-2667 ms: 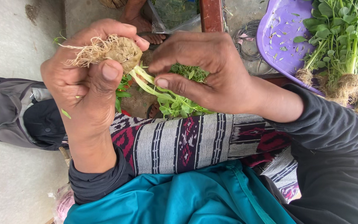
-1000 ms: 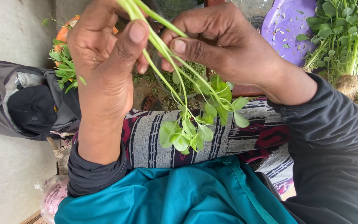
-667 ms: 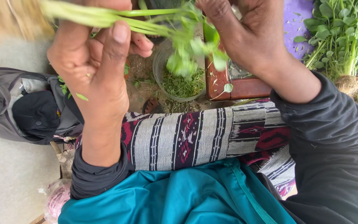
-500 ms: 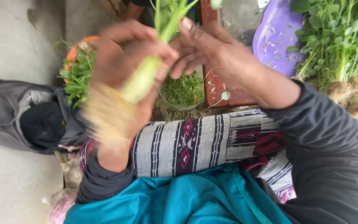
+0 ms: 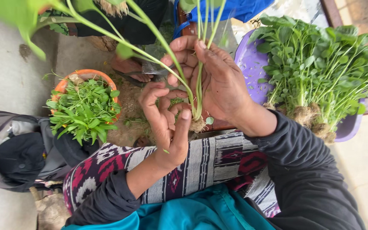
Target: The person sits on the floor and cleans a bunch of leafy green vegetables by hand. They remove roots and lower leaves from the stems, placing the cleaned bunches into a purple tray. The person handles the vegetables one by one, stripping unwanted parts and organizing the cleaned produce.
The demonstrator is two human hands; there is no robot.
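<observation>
At far left sits 1 round orange bowl [image 5: 107,79] heaped with trimmed green leaves [image 5: 84,111]. Next, the left hand [image 5: 165,123] is half-curled, thumb up against the root end of 1 small bunch of long-stemmed leafy greens [image 5: 197,89], which the right hand [image 5: 211,81] grips around the stems. The step looks like cleaning the root clump (pinching it off seems to need a firmer grasp). Rightmost, 1 purple plastic basin [image 5: 252,64] holds untrimmed rooted greens [image 5: 324,72].
</observation>
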